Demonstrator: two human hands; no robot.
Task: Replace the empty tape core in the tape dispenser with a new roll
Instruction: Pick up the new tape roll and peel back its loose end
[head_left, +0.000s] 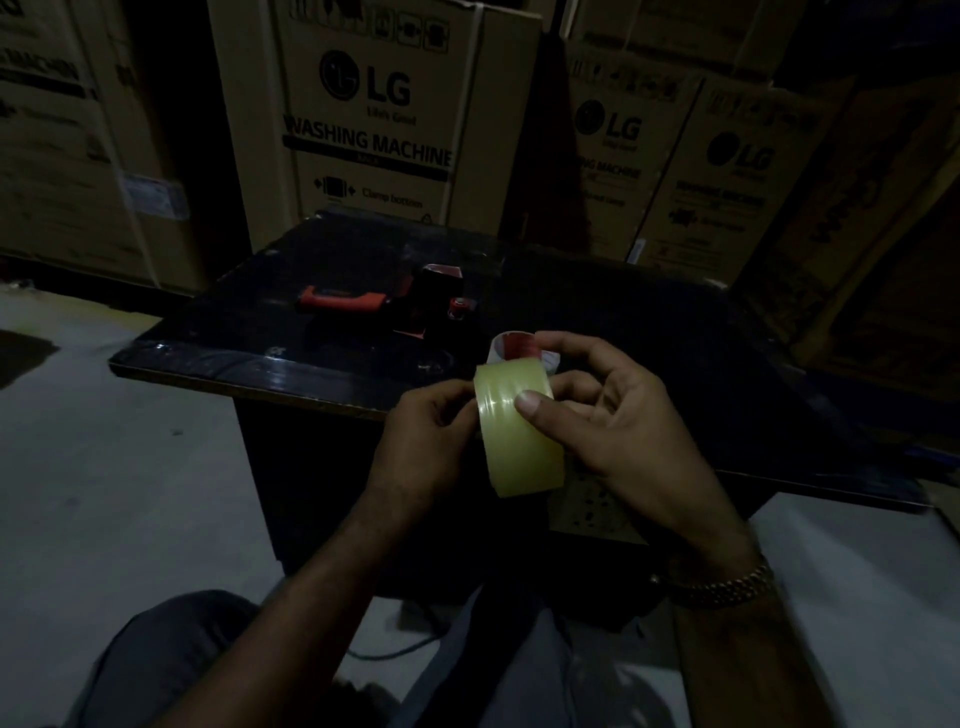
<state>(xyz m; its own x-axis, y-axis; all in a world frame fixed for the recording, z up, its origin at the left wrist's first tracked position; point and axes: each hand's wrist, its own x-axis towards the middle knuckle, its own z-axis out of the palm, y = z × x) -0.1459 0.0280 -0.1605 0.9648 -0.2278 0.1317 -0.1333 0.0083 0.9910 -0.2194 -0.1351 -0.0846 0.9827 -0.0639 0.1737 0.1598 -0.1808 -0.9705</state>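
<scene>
A full roll of yellowish clear tape (519, 431) is held between both hands over the near edge of the dark table. My right hand (618, 415) grips it from the right, thumb pressed on its outer face. My left hand (426, 441) pinches its left edge. The roll's core with a red and white label (514, 347) shows at the top. The tape dispenser (395, 301), black with a red handle, lies on the table beyond the hands, handle pointing left. Whether a core sits in it is too dark to tell.
The dark glossy table (218, 358) stands on a grey floor (104, 467). Tall cardboard washing machine boxes (374, 130) line the back and right. My knees (171, 654) are below, and a metal watch (727, 587) is on the right wrist.
</scene>
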